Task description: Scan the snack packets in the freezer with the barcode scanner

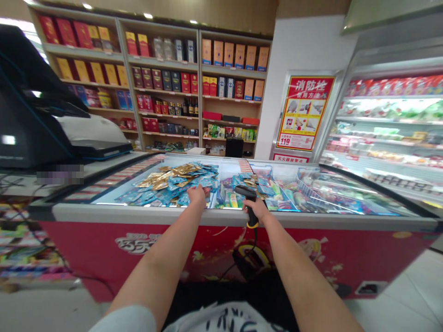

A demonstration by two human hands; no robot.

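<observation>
My right hand (258, 210) is wrapped round the grip of a black handheld barcode scanner (246, 191); its cable runs down from a yellow ring at the base. The scanner's head points left, over the chest freezer's front edge. To its left, my left hand (198, 195) is at the right side of a heap of small blue and gold packets (169, 180). Its fingers are loosely bent and apart from the thumb, with no item visible in them. The packets lie on top of the chest freezer (138, 214). More blue packets (265, 186) lie beyond the scanner.
Colourful frozen goods (308, 196) show in the freezer's right part. A dark checkout machine (31, 106) stands at left, with loose cables (41, 240) below. Shelves of boxed goods (166, 80) line the back wall. A lit display fridge (398, 133) is at right.
</observation>
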